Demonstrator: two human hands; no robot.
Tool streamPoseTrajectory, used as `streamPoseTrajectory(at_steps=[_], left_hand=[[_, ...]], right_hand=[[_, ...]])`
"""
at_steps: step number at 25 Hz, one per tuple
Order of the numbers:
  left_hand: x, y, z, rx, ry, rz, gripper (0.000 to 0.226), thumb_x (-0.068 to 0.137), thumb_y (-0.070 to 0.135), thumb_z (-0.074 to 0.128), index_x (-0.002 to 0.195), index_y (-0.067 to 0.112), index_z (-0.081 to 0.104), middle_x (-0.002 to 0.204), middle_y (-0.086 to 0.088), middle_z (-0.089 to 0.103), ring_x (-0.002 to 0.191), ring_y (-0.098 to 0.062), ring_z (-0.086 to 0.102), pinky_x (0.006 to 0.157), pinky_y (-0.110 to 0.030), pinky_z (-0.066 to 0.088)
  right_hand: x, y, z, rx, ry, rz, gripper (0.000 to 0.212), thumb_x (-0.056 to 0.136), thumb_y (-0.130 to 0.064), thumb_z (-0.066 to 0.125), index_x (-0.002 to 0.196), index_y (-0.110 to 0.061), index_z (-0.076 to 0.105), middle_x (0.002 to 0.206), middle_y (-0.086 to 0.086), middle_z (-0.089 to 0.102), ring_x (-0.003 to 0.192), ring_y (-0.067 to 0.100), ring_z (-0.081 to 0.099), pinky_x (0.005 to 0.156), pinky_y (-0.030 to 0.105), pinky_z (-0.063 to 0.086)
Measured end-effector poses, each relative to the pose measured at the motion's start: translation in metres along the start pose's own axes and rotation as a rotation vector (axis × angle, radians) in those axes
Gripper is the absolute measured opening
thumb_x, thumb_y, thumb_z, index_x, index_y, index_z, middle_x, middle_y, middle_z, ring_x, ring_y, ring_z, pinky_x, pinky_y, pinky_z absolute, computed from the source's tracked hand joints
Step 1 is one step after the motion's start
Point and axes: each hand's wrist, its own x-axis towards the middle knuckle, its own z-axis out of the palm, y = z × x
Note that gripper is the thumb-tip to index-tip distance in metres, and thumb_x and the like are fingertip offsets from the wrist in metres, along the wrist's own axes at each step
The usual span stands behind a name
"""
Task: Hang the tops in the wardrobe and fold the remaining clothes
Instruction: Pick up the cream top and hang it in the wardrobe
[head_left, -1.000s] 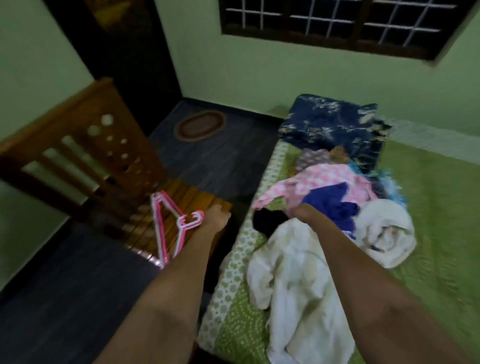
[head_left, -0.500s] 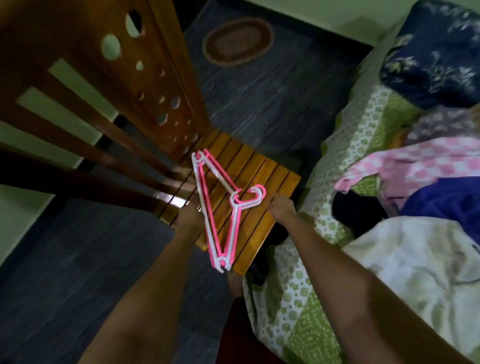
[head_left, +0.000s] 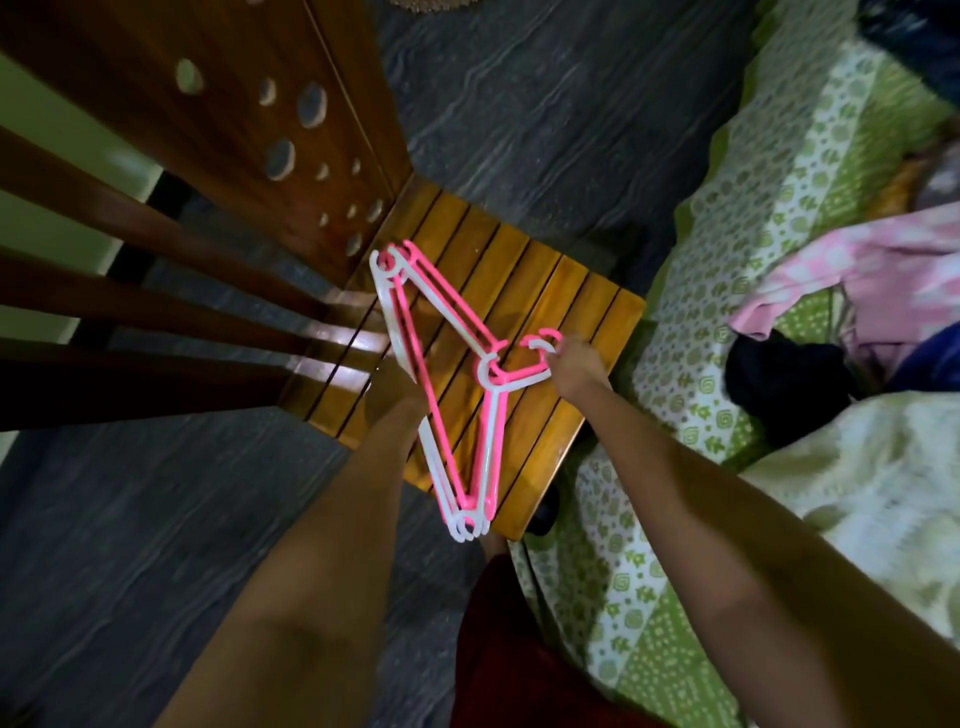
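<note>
— Where are the hangers?

— A stack of pink and white plastic clothes hangers (head_left: 441, 384) is over the slatted seat of the brown wooden chair (head_left: 524, 291), near the middle of the view. The person's left hand (head_left: 400, 387) is at the long bottom bars, at about nine o'clock of the stack; it looks closed round them, though the bars hide the fingers.

— And the other hand?

— The right hand (head_left: 579, 366) is at three o'clock of the stack, fingers curled at the pink and white hooks, pinching them.

— The clothes?

— On the bed with the green and white patterned sheet (head_left: 737, 249), at three o'clock from the chair. A pink and white checked garment (head_left: 878, 270) lies toward two o'clock, a small black garment (head_left: 779, 379) just below it, and a crumpled cream-white cloth (head_left: 857, 467) at four o'clock. None of them touches the hangers.

— Anything else?

— A dark grey floor (head_left: 545, 104) under the chair, and a dark red piece of the person's clothing (head_left: 509, 649) at six o'clock.
</note>
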Motion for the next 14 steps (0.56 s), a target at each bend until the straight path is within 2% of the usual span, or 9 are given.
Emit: streamPoseTrajectory(at_steps=[2,3,5,7,9,11,12,14], left_hand=[[-0.012,0.008,-0.005,0.029,0.000,-0.016,0.045,0.078,0.037,0.063,0.110,0.005,0.057,0.100,-0.014,0.064,0.089,-0.031,0.067,0.077,-0.040,0.056],[-0.018,0.014,-0.007,0.078,-0.001,0.003,0.048,0.078,0.034,0.065,0.114,0.004,0.056,0.105,-0.017,0.064,0.093,-0.033,0.067,0.080,-0.044,0.056],[-0.038,0.034,-0.005,0.202,-0.036,0.076,0.040,0.082,0.022,0.068,0.112,0.001,0.053,0.104,-0.023,0.063,0.090,-0.034,0.068,0.080,-0.046,0.056],[-0.067,0.059,0.008,0.260,-0.102,0.146,0.032,0.084,0.015,0.068,0.106,-0.002,0.054,0.092,-0.022,0.066,0.079,-0.030,0.070,0.073,-0.043,0.058],[-0.102,0.081,0.039,0.140,-0.184,0.193,0.031,0.085,0.006,0.064,0.111,-0.009,0.054,0.074,-0.016,0.062,0.056,-0.023,0.068,0.052,-0.035,0.058],[-0.150,0.107,0.086,-0.004,-0.255,0.209,0.017,0.087,-0.003,0.059,0.103,-0.008,0.055,0.073,-0.014,0.056,0.052,-0.019,0.063,0.043,-0.028,0.055],[-0.175,0.119,0.114,-0.032,-0.290,0.206,0.008,0.088,-0.005,0.058,0.094,-0.004,0.053,0.078,-0.015,0.054,0.057,-0.020,0.062,0.045,-0.028,0.056],[-0.225,0.144,0.178,-0.034,-0.381,0.197,0.012,0.088,-0.003,0.058,0.086,0.005,0.049,0.088,-0.018,0.055,0.068,-0.026,0.063,0.056,-0.033,0.059]], right_hand=[[-0.008,0.007,-0.004,0.137,0.000,-0.044,0.035,0.100,-0.024,0.047,0.125,0.001,0.048,0.121,0.020,0.053,0.106,0.035,0.056,0.071,0.032,0.038],[-0.013,0.011,-0.007,0.243,0.012,-0.058,0.035,0.100,-0.025,0.046,0.123,0.001,0.050,0.116,0.020,0.053,0.101,0.034,0.056,0.070,0.033,0.038],[-0.027,0.021,-0.019,0.585,0.028,-0.002,0.033,0.100,-0.026,0.047,0.120,-0.001,0.051,0.104,0.017,0.055,0.092,0.031,0.057,0.070,0.039,0.045],[-0.046,0.038,-0.040,0.997,0.044,0.102,0.022,0.098,-0.023,0.050,0.111,-0.005,0.053,0.092,0.013,0.063,0.078,0.024,0.063,0.060,0.031,0.052],[-0.066,0.067,-0.065,1.307,0.051,0.123,0.010,0.096,-0.017,0.054,0.089,-0.010,0.053,0.072,0.005,0.069,0.059,0.016,0.066,0.050,0.021,0.048],[-0.089,0.114,-0.096,1.421,0.041,0.080,0.014,0.096,-0.016,0.055,0.083,-0.010,0.053,0.061,-0.001,0.069,0.050,0.010,0.065,0.046,0.017,0.045],[-0.101,0.141,-0.113,1.414,0.056,0.060,0.013,0.096,-0.015,0.054,0.085,-0.009,0.055,0.059,-0.001,0.068,0.047,0.008,0.063,0.045,0.017,0.044],[-0.121,0.210,-0.147,1.390,0.144,0.045,0.016,0.097,-0.015,0.053,0.082,-0.009,0.054,0.054,-0.001,0.066,0.041,0.005,0.057,0.042,0.014,0.039]])
